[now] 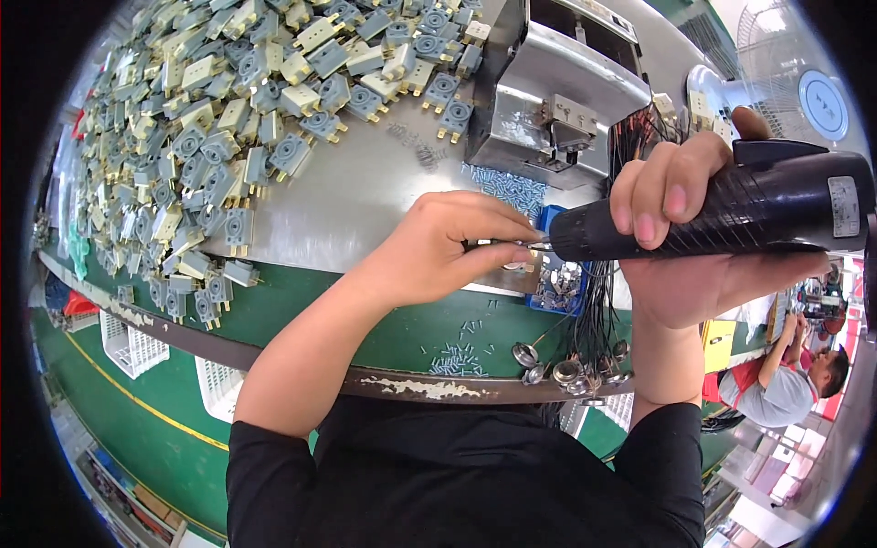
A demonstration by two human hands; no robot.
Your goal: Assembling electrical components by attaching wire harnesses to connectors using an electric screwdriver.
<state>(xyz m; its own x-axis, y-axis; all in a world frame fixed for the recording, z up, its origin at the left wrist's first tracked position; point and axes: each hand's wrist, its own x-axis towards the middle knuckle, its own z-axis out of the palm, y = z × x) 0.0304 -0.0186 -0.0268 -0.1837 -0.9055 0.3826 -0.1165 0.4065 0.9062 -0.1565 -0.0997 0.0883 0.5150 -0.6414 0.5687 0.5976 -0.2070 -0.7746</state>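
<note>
My right hand (676,210) is wrapped round a black electric screwdriver (758,205), held almost level with its tapered nose toward the left. My left hand (457,247) pinches a small dark piece at the screwdriver's tip; the fingers hide most of it, so I cannot make out its kind. Below the nose sits a blue tray (559,290) of small shiny metal parts. A pile of small bluish screws (507,187) lies just beyond my left fingers. More loose screws (459,359) are scattered on the green bench edge.
A large heap of grey and cream switch-like blocks (283,96) covers the left of the bench. A metal fixture (562,91) stands at the back. Black wires with round metal ends (568,373) hang over the front edge. Another person (776,388) works at far right.
</note>
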